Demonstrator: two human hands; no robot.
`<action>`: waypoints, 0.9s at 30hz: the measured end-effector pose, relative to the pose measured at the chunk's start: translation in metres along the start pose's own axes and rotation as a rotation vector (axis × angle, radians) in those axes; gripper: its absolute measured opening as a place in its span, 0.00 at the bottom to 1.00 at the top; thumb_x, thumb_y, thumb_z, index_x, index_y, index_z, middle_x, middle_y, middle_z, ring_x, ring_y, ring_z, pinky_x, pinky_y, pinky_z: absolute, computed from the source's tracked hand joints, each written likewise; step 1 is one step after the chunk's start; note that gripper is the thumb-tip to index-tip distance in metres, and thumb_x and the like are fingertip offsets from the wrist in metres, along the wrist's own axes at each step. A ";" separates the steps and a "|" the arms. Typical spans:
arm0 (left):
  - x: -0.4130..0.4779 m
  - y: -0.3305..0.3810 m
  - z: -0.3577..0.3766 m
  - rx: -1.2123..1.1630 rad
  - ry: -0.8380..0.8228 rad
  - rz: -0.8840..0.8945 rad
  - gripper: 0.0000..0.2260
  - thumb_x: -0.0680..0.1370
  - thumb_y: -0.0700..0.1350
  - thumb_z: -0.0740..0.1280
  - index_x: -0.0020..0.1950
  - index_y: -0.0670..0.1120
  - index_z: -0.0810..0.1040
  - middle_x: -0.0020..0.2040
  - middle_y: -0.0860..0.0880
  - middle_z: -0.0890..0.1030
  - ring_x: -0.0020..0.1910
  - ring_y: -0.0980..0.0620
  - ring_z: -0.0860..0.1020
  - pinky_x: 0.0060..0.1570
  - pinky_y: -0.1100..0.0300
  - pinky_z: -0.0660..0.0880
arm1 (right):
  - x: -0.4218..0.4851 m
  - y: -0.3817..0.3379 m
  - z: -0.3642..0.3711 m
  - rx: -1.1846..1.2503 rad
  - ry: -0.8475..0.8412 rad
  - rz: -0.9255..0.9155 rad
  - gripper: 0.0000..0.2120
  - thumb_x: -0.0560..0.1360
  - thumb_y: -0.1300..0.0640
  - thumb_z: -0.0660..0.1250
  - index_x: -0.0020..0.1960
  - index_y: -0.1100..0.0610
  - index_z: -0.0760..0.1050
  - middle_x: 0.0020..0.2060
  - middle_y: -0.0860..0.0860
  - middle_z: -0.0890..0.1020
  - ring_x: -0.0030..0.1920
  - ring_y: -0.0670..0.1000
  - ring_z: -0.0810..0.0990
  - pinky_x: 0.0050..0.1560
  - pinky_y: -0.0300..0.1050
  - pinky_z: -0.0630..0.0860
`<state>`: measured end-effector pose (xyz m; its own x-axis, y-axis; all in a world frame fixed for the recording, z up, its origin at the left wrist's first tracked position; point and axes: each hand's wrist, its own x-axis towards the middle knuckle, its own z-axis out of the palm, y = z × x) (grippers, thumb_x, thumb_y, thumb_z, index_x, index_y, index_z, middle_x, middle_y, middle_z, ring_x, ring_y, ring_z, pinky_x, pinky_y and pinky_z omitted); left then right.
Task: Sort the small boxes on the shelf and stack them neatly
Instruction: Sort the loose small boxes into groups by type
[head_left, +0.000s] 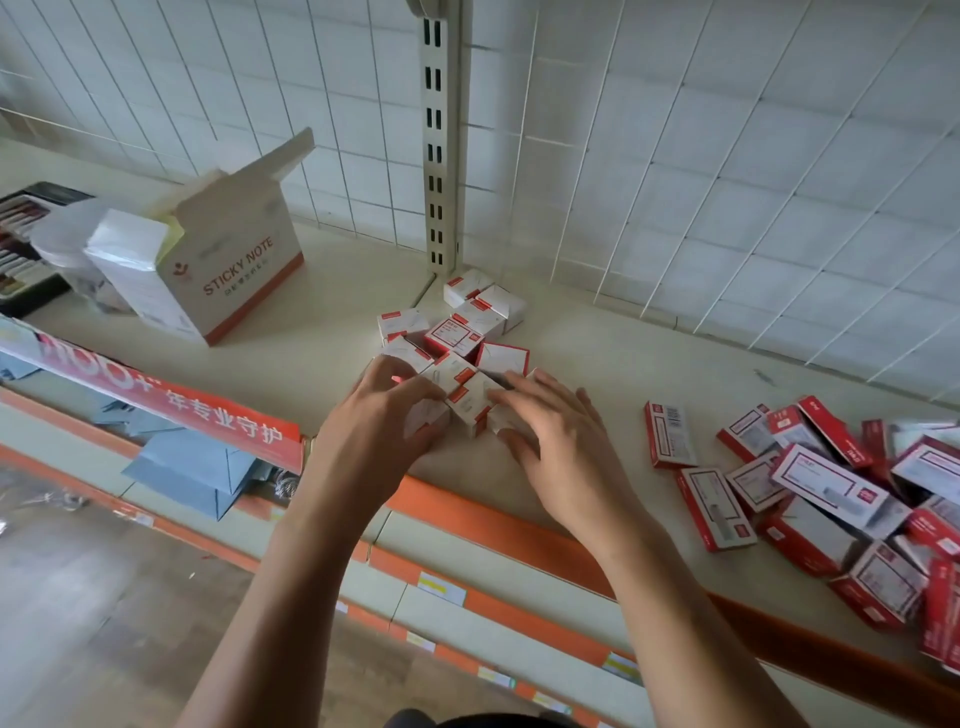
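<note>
Several small white-and-red boxes (457, 332) lie in a loose cluster in the middle of the cream shelf (597, 353). My left hand (384, 410) curls round the left side of the nearest boxes. My right hand (550, 421) lies on their right side with fingers spread and nearly straight. One box (470, 400) shows between the two hands. A second, jumbled heap of larger red-and-white boxes (831, 488) covers the right end of the shelf, apart from both hands.
An opened "STICKY NOTE" carton (234, 270) stands at the left with white packs (124, 260) beside it. A wire grid wall (727, 156) and slotted upright (439, 145) back the shelf. An orange shelf edge (493, 514) runs in front, lower shelves beneath.
</note>
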<state>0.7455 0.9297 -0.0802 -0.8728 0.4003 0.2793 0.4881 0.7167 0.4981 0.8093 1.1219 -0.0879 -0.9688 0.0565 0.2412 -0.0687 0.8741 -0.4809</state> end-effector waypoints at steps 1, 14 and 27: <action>0.001 0.001 0.000 0.011 -0.006 -0.004 0.12 0.73 0.50 0.74 0.55 0.53 0.81 0.57 0.51 0.74 0.51 0.46 0.76 0.41 0.54 0.74 | 0.001 0.000 -0.001 -0.001 -0.011 0.002 0.21 0.77 0.58 0.70 0.68 0.49 0.75 0.71 0.45 0.72 0.74 0.50 0.65 0.74 0.59 0.59; 0.031 0.083 0.029 -0.015 -0.004 0.304 0.13 0.75 0.50 0.71 0.58 0.49 0.81 0.57 0.49 0.78 0.55 0.46 0.77 0.52 0.49 0.75 | -0.044 0.035 -0.079 -0.032 0.151 0.172 0.18 0.76 0.54 0.70 0.65 0.53 0.77 0.67 0.50 0.75 0.69 0.50 0.71 0.70 0.48 0.68; 0.026 0.201 0.106 -0.106 -0.219 0.621 0.17 0.73 0.48 0.73 0.62 0.52 0.78 0.60 0.50 0.76 0.55 0.48 0.78 0.45 0.52 0.77 | -0.139 0.089 -0.157 -0.137 0.357 0.381 0.19 0.75 0.54 0.67 0.66 0.56 0.75 0.61 0.49 0.79 0.62 0.44 0.75 0.63 0.39 0.75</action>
<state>0.8211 1.1447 -0.0593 -0.4042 0.8354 0.3724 0.8877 0.2601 0.3799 0.9752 1.2678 -0.0320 -0.7761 0.5218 0.3541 0.3269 0.8131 -0.4817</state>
